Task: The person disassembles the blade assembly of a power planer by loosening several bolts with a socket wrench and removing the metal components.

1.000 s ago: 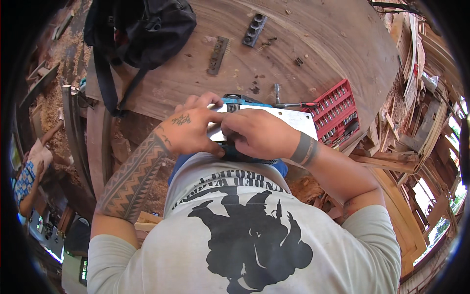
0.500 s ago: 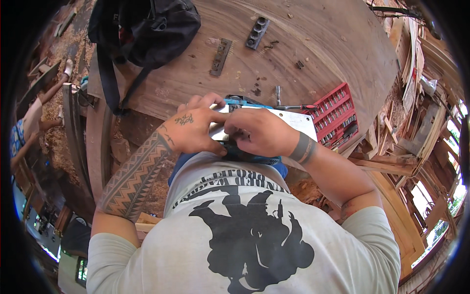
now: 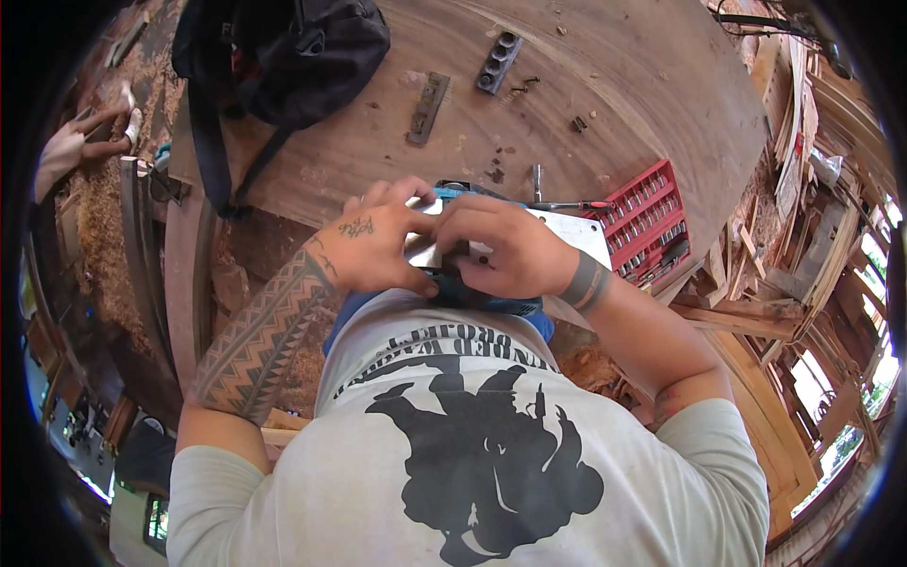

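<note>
A teal power planer (image 3: 515,307) lies with its silver sole plate facing up, at the table's near edge against my waist. My left hand (image 3: 373,241) is wrapped over the left end of the planer, thumb on the near side and fingers on the far side. Over the middle of the sole, my right hand (image 3: 505,248) has its fingers curled and pinched together at the dark gap in the plate. What lies between those fingertips is hidden. Just beyond the planer is a screwdriver-like driver (image 3: 576,205) with a red and black handle, beside an upright metal socket (image 3: 538,181).
A red case of bits and sockets (image 3: 652,213) lies open at right. Farther back are a dark bar with round recesses (image 3: 499,62), a flat metal strip (image 3: 428,109) and several small bolts (image 3: 578,124). A black backpack (image 3: 283,66) sits at far left; scrap wood surrounds the table.
My right hand's fingers have shifted and turned slightly over the gap in the plate. My left hand keeps its hold. At the far left, another person has moved toward the top of the view.
</note>
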Available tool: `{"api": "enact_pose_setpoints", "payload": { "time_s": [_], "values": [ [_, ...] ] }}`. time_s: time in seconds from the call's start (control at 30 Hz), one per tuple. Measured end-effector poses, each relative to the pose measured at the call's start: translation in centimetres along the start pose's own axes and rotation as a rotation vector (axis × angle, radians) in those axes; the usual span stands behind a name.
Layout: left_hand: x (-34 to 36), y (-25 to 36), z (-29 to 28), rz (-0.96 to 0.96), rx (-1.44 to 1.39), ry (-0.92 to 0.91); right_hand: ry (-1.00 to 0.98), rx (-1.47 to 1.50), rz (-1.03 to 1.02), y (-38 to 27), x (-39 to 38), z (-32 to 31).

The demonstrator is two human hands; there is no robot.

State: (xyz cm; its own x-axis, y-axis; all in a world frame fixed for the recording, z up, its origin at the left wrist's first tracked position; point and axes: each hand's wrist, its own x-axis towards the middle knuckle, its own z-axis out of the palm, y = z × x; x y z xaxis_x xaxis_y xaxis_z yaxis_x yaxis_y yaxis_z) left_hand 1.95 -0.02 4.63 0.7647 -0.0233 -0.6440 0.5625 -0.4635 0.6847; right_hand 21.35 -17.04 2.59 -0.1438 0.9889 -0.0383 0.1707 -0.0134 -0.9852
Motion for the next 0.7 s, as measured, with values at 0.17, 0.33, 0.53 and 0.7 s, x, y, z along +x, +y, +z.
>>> {"api": "enact_pose_setpoints", "payload": {
  "time_s": [0.17, 0.33, 0.53, 0.7],
  "values": [
    [0.1, -0.2, 0.2, -0.003, -0.008, 0.006, -0.009, -0.409, 0.077, -0.4, 0.1, -0.3],
    [0.1, -0.2, 0.2, 0.008, 0.029, 0.023, -0.192, -0.415, 0.076, -0.4, -0.2, 0.2],
    [0.1, -0.7, 0.4, 0.017, 0.035, 0.011, -0.015, -0.181, 0.060, 0.7, -0.4, -1.3],
    [0.1, -0.7, 0.6, 0.022, 0.034, 0.037, 0.088, -0.296, 0.297, 2.7, 0.1, -3.0]
  ]
}}
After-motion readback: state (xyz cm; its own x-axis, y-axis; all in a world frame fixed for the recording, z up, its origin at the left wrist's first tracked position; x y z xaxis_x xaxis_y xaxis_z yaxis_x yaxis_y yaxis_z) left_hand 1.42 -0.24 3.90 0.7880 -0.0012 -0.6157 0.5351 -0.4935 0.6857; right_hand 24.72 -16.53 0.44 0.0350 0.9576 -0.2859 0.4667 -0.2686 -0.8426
